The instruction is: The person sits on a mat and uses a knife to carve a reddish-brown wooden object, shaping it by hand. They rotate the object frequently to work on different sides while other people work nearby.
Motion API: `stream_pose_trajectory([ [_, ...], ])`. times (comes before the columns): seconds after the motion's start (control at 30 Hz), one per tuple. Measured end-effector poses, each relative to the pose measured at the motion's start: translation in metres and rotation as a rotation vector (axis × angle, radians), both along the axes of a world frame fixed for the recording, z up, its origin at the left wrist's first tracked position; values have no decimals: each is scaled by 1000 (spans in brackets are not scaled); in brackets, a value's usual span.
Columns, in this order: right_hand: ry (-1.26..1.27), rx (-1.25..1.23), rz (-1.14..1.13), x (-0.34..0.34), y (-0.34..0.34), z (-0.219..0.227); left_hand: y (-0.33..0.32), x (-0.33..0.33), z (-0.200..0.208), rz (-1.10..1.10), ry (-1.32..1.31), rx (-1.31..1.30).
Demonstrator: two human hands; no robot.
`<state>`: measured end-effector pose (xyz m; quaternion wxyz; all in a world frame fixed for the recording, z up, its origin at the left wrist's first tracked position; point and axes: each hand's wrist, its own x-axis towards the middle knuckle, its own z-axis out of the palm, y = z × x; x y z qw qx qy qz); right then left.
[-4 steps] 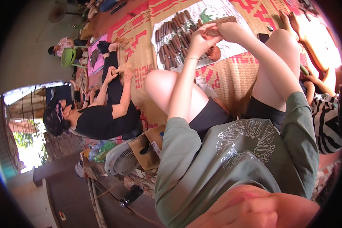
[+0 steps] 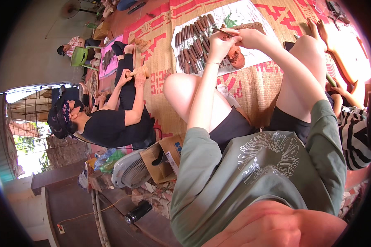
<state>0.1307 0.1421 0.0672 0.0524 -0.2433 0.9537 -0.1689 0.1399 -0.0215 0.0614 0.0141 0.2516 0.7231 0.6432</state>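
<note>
My left hand [image 2: 221, 46] and my right hand [image 2: 250, 38] meet over a white sheet [image 2: 257, 51] beyond my knees. Curled fingers of the left hand close round a small brown carved wood piece [image 2: 225, 38], mostly hidden. A thin dark carving tool [image 2: 222, 31] sticks out leftward from the closed fingers of the right hand, above the left one. Just behind the right hand shows a brown carved wooden block [image 2: 251, 27]. Below the hands lies a reddish-brown carved piece [image 2: 236, 57]. Rows of wooden-handled carving tools [image 2: 189, 53] lie left of my hands.
A patterned woven mat [image 2: 152, 70] spreads underneath. At left a person [image 2: 103, 127] in black handles a pale wooden piece [image 2: 138, 73]; another person's hands [image 2: 342, 88] are at the right. A grey fan [image 2: 132, 171] and a cardboard box [image 2: 158, 162] stand at lower left.
The thin dark tool now shows above my left hand. My hands have shifted slightly, and more of the carved block shows behind the right one. The whole view has tilted a little.
</note>
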Motion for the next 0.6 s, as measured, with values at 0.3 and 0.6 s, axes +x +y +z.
stream_pose_trajectory([
  [0.3, 479, -454, 363, -20, -89, 113, -18, 33, 92, 447, -96, 232],
  [0.6, 707, -65, 561, 29, -335, 332, -13, 20, 73, 444, -182, 357],
])
